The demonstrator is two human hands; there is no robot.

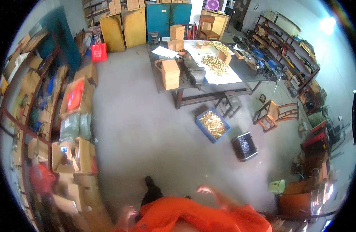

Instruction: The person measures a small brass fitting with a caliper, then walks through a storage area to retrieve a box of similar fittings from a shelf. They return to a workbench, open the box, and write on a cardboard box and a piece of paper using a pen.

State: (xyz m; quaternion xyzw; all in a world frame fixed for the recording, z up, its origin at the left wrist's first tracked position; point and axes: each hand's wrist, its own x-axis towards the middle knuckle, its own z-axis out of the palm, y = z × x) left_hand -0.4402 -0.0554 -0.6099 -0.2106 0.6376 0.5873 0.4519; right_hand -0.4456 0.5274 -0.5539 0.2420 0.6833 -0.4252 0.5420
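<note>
Holding my left hand [128, 212] and right hand [204, 189] well apart before my orange top [174, 210], I can't make out through the blur whether either is spread or closed; ahead on the floor [135, 127] sits the blue crate [204, 132] of brass-coloured pieces [213, 123]; the black bin [237, 149] of silvery bits [244, 144] stands near it, rightward.
</note>
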